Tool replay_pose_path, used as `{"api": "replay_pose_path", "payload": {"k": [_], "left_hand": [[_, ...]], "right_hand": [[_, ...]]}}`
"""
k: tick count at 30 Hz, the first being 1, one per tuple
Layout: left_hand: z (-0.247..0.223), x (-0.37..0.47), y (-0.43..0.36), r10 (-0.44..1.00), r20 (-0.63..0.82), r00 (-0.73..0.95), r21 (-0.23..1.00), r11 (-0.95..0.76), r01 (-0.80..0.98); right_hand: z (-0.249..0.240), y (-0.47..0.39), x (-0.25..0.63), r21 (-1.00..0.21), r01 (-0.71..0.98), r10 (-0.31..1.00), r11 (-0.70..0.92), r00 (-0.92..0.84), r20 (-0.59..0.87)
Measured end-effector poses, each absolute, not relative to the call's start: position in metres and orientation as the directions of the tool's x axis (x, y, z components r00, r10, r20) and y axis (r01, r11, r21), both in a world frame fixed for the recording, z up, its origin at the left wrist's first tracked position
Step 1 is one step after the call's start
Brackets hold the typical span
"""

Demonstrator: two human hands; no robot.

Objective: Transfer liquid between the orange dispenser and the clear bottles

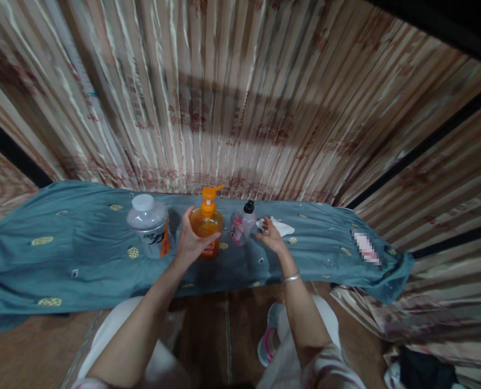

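An orange pump bottle (211,248) stands upright on the cloth-covered table, its nozzle turned to the right. My left hand (194,237) is wrapped round this bottle from the left, thumb across its front. Just right of it stands a small clear bottle (240,227) with a black cap and a pink label. Beside that small bottle is my right hand (271,236), fingers apart, with a gap between it and the bottle. A white tissue (283,227) lies behind my right hand. On the left stands a large clear jar (149,224) with a white lid and a black and orange label.
The teal patterned cloth (82,248) covers a long narrow table. A blurred pink and white item (366,248) lies near its right end. Pleated curtains (224,97) hang behind. Below are a slipper (269,343) and dark fabric (425,370) at the lower right.
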State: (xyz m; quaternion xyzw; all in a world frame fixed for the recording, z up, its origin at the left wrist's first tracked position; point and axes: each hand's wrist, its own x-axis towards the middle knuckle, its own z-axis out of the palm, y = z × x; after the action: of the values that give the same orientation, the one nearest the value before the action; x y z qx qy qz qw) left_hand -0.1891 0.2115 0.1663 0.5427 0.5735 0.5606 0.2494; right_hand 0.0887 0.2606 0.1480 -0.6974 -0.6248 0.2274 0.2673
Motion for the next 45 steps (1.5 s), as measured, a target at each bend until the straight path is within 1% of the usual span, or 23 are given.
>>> {"api": "replay_pose_path", "payload": {"k": [3, 5, 7, 9, 12, 15, 23, 32, 35, 38, 40, 43, 45], "left_hand": [[0.164, -0.189, 0.213, 0.899, 0.332, -0.286, 0.910, -0.225, 0.348], [0.163, -0.189, 0.214, 0.899, 0.328, -0.291, 0.910, -0.218, 0.352], [0.164, -0.189, 0.213, 0.898, 0.326, -0.296, 0.911, -0.215, 0.352], [0.165, -0.189, 0.212, 0.898, 0.327, -0.295, 0.912, -0.218, 0.348], [0.166, -0.189, 0.210, 0.902, 0.323, -0.286, 0.913, -0.217, 0.346], [0.167, -0.190, 0.210, 0.905, 0.314, -0.286, 0.915, -0.208, 0.346], [0.165, -0.190, 0.210, 0.908, 0.314, -0.279, 0.918, -0.215, 0.334], [0.166, -0.189, 0.210, 0.904, 0.312, -0.292, 0.912, -0.199, 0.359], [0.166, -0.189, 0.210, 0.899, 0.331, -0.285, 0.905, -0.217, 0.367], [0.165, -0.189, 0.211, 0.898, 0.337, -0.284, 0.905, -0.225, 0.362], [0.164, -0.189, 0.211, 0.895, 0.339, -0.290, 0.905, -0.227, 0.360], [0.163, -0.189, 0.212, 0.894, 0.334, -0.299, 0.908, -0.219, 0.357], [0.163, -0.190, 0.212, 0.897, 0.326, -0.298, 0.911, -0.214, 0.352]], "right_hand": [[0.143, 0.245, 0.069, -0.730, 0.682, 0.997, 0.041, 0.022, 0.076], [0.141, 0.240, 0.051, -0.754, 0.653, 0.989, 0.072, 0.049, 0.136], [0.143, 0.241, 0.038, -0.754, 0.655, 0.981, 0.044, 0.113, 0.155], [0.146, 0.248, 0.032, -0.738, 0.675, 0.976, -0.016, 0.170, 0.135], [0.155, 0.266, 0.038, -0.715, 0.694, 0.964, -0.082, 0.238, 0.120], [0.162, 0.286, 0.049, -0.703, 0.702, 0.951, -0.110, 0.281, 0.132], [0.149, 0.294, 0.048, -0.680, 0.721, 0.953, -0.131, 0.280, 0.114], [0.138, 0.282, 0.057, -0.697, 0.708, 0.965, -0.115, 0.246, 0.091], [0.134, 0.274, 0.072, -0.706, 0.695, 0.958, -0.139, 0.274, 0.082], [0.128, 0.267, 0.092, -0.730, 0.649, 0.935, -0.215, 0.352, 0.037], [0.125, 0.265, 0.104, -0.765, 0.588, 0.919, -0.263, 0.393, -0.013], [0.122, 0.264, 0.119, -0.845, 0.442, 0.893, -0.302, 0.441, -0.088], [0.123, 0.262, 0.128, -0.909, 0.306, 0.879, -0.282, 0.462, -0.117]]}}
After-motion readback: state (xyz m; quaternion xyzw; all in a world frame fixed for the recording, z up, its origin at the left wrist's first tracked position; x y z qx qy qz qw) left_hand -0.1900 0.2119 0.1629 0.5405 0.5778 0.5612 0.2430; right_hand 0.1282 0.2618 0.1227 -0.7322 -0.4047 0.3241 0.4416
